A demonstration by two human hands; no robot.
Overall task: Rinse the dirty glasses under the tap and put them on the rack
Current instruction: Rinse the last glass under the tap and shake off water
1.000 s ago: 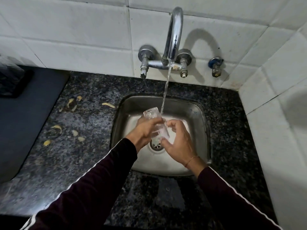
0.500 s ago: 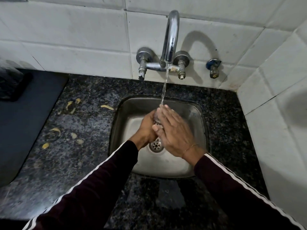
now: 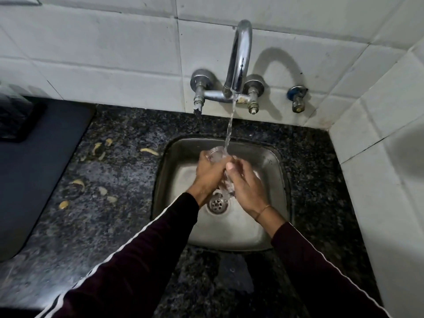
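Two hands meet over the sink (image 3: 273, 171) on my feed, both wrapped round one clear glass (image 3: 216, 154). The left hand (image 3: 210, 172) has its fingers curled about the upper part of the glass, whose rim pokes out just above the knuckles. The right hand (image 3: 246, 188) closes on the lower part from the other side, thumb pressed against the left hand's fingers — the two hands touch there. The glass sits tilted, its base showing between the wrists, directly above the drain (image 3: 216, 204).

A thin stream of water (image 3: 229, 125) falls from the tap (image 3: 238, 63) and lands at the rim of the glass, right at the top of the left hand. I see a thin bracelet (image 3: 262, 212) on the right wrist, and dark sleeves with a white stripe on both arms.

Well to the left of the left hand, yellowish peel scraps (image 3: 78, 183) lie scattered on the speckled dark counter (image 3: 119, 214) — beyond them a dark flat surface (image 3: 34, 161). I cannot see a rack
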